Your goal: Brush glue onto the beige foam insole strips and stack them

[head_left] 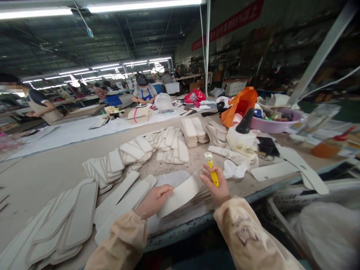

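Left hand (157, 198) pinches the strip (180, 195) by its upper left edge, thumb on top; right hand (216, 186) is closed round the brush (214, 176), handle between thumb and fingers, bristles up and caked with pale stuff. Hands apart from each other. Strip is in front of the body, just over the near edge of the desk (70, 148), curving slightly; edge grip probably leaves most of its face free. Brush likely held upright so the wet-looking end is off fingers and strip. Can't tell if right fingertips touch the strip's far end. Beside left hand: loose strips (120, 212), overlapping. Farther left, front pile (80, 213) of rounded pieces, fanned, maybe for easy picking one by one; middle piles (135, 150) fanned too, while the back stack (189, 129) is squared up, perhaps to save room. Right of the brush: crumpled paper (234, 169), then cut pieces (300, 168) overlapping near the desk edge. Containers behind: white bottle (240, 138) with black cone nozzle (245, 122), contents not visible; orange bag (239, 103), mouth open, contents unclear; purple basin (277, 126) full of jumbled small stuff; far right, jar (326, 149) with amber liquid, red top. Across the desk, a co-worker (144, 92) in a blue apron.
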The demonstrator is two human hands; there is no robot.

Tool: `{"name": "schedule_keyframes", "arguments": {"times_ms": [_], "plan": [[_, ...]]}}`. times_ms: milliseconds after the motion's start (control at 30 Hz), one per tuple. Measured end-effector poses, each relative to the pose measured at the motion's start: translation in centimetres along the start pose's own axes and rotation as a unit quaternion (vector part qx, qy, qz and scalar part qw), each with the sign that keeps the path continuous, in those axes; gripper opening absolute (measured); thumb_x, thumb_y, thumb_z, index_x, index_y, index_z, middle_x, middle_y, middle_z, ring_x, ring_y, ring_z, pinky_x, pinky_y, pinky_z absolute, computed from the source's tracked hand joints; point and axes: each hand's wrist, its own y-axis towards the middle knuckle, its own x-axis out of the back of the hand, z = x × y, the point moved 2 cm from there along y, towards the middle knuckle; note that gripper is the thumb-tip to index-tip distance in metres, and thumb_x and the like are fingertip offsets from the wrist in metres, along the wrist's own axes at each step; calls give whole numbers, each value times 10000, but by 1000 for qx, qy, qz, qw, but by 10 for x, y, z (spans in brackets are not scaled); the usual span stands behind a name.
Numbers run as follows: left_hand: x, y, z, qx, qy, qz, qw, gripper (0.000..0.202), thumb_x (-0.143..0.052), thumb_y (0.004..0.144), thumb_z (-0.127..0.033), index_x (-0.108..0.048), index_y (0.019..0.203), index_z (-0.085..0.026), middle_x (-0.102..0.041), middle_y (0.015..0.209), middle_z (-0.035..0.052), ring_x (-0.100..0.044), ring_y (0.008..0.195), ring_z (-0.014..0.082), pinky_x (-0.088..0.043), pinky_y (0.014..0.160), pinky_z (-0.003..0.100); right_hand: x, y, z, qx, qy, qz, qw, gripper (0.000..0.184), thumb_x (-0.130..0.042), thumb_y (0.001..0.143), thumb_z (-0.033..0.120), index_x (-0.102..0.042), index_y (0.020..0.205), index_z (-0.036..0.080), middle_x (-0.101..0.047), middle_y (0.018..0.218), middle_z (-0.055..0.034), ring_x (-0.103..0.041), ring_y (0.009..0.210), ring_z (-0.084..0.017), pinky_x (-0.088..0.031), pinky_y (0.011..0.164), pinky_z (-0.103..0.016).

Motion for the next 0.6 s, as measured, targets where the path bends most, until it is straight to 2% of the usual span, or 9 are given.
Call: {"name": "schedule_keyframes", "arguments": {"times_ms": [133,267,367,433,500,600], "plan": [[8,6,8,15,-50,2,999,314,-439,889,-437,-617,829,-186,-560,736,-21,-500,717,131,-362,623,229,3,5,-4,-18,4,-10,1000,479,-780,668,396,-389,901,246,-570,1241,-108,-664,922,-228,-508,874,-438],[15,7,13,14,-77,-8,997,319,-462,878,-454,-618,834,-179,-558,758,-15,-489,723,130,-363,634,232,4,7,0,-15,-23,-37,999,476,-781,654,422,-404,876,236,-605,1194,-100,-625,1011,-231,-521,840,-377],[17,8,14,16,-84,-15,996,323,-463,877,-456,-619,825,-179,-558,756,-16,-484,715,127,-359,629,236,1,6,3,-29,-2,-21,999,488,-777,659,414,-383,886,238,-621,1162,-88,-658,759,-158,-545,655,-297],[17,9,16,19,-83,-20,996,303,-477,869,-439,-628,842,-177,-568,771,-11,-491,728,129,-364,643,240,0,6,5,-11,5,-25,1000,488,-778,656,410,-375,874,241,-657,1071,-54,-611,618,-110,-519,562,-248],[18,8,21,28,-100,-17,994,277,-518,843,-409,-630,950,-180,-570,786,-9,-493,721,127,-368,636,241,1,7,5,25,-26,-54,998,488,-778,643,433,-384,857,240,-677,970,-23,-573,574,-97,-502,544,-233],[17,3,35,60,-173,-3,983,414,-605,767,-352,-567,1138,-172,-565,838,2,-510,727,124,-385,613,233,7,11,2,57,-137,-95,984,469,-739,654,509,-416,858,238,-680,904,-13,-576,594,-119,-501,576,-251]]}}
